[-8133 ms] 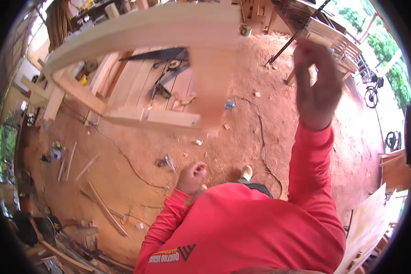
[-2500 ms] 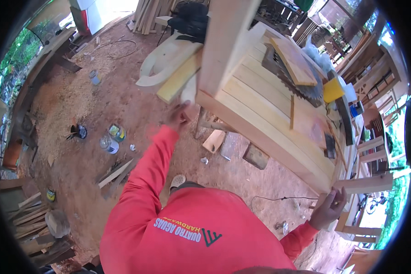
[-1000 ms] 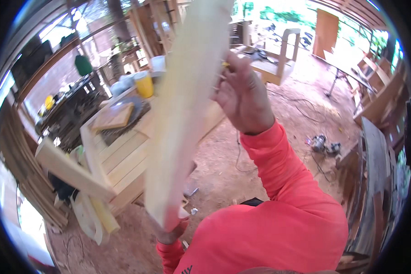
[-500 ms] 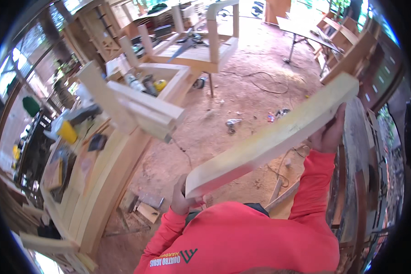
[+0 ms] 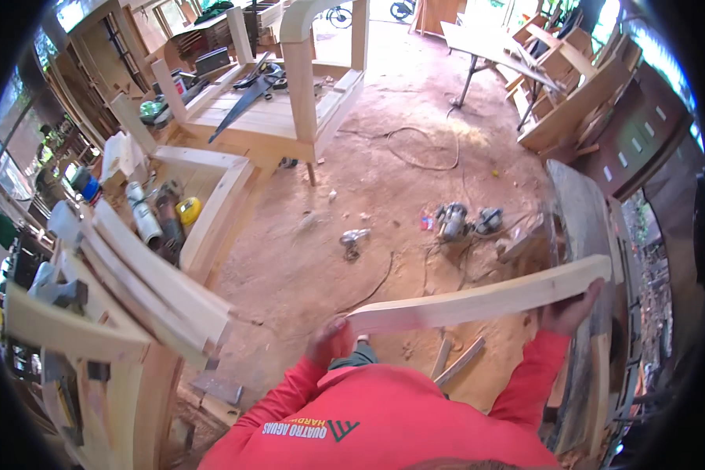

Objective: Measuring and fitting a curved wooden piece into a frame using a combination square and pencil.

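A long pale, slightly curved wooden plank (image 5: 478, 298) lies level across the front of my body. My left hand (image 5: 330, 341) is closed on its left end, and my right hand (image 5: 567, 307) grips the underside near its right end. On my left, several curved wooden pieces (image 5: 139, 271) rest on a pale wooden frame (image 5: 229, 205), which holds a white cylinder (image 5: 144, 211) and a round yellow object (image 5: 189, 211). Behind it stands a slatted wooden chair frame (image 5: 304, 87) with a long dark tool (image 5: 235, 117) on its seat.
Power tools (image 5: 452, 222) and cords (image 5: 417, 164) lie on the dirt floor, with wood strips (image 5: 460, 362) near my feet. A folding table (image 5: 500, 55) and stacked panels (image 5: 580, 110) stand at the right, a weathered board (image 5: 576, 215) beside my right arm. Bicycles (image 5: 402, 11) stand at the back.
The view has swung rightward toward the far frame and table. The plank, raised and upright a second ago, is now lower and nearly crosswise, held at both ends.
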The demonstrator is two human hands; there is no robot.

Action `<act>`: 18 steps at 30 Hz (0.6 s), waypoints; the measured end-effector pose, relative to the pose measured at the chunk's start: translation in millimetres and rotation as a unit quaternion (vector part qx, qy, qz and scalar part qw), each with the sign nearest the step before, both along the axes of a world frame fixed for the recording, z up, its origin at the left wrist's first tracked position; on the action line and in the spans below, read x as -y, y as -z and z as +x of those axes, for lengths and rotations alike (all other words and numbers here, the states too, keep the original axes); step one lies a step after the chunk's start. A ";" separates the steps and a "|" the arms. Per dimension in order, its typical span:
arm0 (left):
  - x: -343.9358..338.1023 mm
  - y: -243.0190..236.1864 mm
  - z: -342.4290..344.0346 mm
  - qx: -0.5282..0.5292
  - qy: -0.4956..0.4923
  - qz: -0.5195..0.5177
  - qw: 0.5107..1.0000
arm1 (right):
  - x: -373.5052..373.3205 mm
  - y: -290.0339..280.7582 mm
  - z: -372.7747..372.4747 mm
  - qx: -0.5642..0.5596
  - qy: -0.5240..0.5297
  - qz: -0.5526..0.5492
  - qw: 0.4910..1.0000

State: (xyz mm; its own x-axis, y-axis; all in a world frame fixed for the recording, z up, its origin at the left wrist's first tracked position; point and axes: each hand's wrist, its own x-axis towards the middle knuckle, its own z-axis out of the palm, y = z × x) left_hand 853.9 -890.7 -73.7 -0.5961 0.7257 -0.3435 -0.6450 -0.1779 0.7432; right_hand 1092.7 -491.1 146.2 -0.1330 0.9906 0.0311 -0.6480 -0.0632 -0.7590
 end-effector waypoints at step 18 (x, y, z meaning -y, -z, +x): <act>-374.0 -54.0 -317.3 -0.220 0.174 -0.004 0.960 | -357.7 -21.6 -163.8 0.138 0.202 0.097 0.965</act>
